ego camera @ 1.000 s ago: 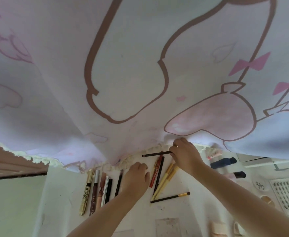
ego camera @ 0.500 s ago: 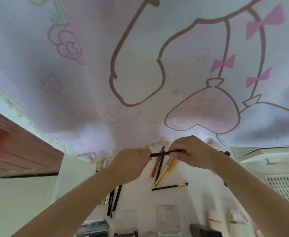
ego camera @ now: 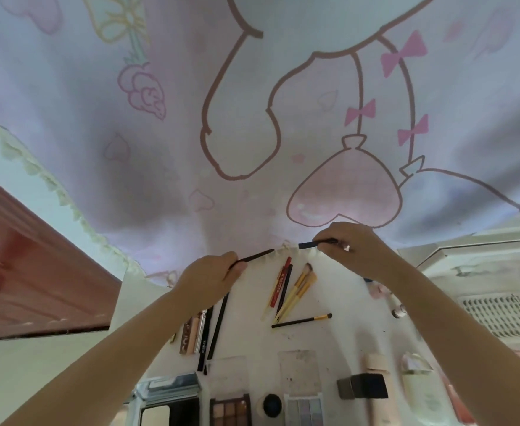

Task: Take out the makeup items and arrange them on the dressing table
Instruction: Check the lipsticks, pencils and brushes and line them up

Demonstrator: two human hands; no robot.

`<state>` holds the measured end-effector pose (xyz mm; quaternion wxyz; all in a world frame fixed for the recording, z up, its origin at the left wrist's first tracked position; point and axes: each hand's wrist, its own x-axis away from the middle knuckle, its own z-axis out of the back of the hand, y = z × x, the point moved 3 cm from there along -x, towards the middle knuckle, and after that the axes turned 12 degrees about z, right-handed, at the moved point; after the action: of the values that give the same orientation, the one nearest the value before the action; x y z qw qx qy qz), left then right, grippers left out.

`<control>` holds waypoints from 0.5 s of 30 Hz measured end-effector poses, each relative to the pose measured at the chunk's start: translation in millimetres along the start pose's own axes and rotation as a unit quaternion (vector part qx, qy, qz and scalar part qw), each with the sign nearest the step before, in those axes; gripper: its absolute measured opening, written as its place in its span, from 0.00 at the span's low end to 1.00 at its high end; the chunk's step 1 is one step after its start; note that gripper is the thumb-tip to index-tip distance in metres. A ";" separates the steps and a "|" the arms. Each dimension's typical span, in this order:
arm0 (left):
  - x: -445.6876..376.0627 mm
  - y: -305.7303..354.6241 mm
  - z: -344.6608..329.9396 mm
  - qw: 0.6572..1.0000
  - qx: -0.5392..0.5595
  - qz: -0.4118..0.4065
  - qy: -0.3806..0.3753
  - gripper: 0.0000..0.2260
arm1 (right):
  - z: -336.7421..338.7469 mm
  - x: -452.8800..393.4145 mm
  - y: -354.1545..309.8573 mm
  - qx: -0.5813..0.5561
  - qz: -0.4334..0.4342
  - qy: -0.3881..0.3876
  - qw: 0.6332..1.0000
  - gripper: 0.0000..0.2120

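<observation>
My left hand (ego camera: 212,276) pinches a thin dark makeup pencil (ego camera: 257,256) whose bare tip points right. My right hand (ego camera: 355,249) pinches its dark cap (ego camera: 309,244), held a short gap away from the tip. Both hover above the white dressing table (ego camera: 246,339). Under them lie a red pencil (ego camera: 280,285), a dark pencil beside it, several yellow-handled brushes (ego camera: 297,292) and a black brush with a gold ferrule (ego camera: 301,320). Several tubes and liners (ego camera: 204,329) lie in a row below my left wrist.
A pink cartoon-printed curtain (ego camera: 252,118) hangs over the table's far side. Eyeshadow palettes (ego camera: 229,410), a round black compact (ego camera: 272,405), a black box (ego camera: 363,385) and white bottles (ego camera: 375,364) line the near edge. A reddish wooden frame (ego camera: 37,272) stands at left, a white vented basket (ego camera: 498,315) at right.
My left hand rose from the table and took the pencil's free end. The two hands then pulled apart, so the cap now sits off the pencil. The camera tilted up.
</observation>
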<state>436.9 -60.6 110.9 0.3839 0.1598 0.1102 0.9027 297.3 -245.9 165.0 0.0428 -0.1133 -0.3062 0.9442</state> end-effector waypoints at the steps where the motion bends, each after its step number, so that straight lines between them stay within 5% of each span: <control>1: 3.6 3.7 0.7 1.000 0.008 -0.002 0.005 0.16 | -2.2 0.0 -2.9 -0.009 0.003 0.009 1.000 0.09; 15: 31.4 20.3 15.3 0.999 0.022 -0.009 0.021 0.16 | -14.1 -6.2 -23.9 -0.021 0.040 -0.016 0.999 0.09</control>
<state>408.8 -50.4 138.0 0.3857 0.1484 0.1395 0.8998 307.0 -219.4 169.1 -0.0026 -0.1111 -0.3219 0.9402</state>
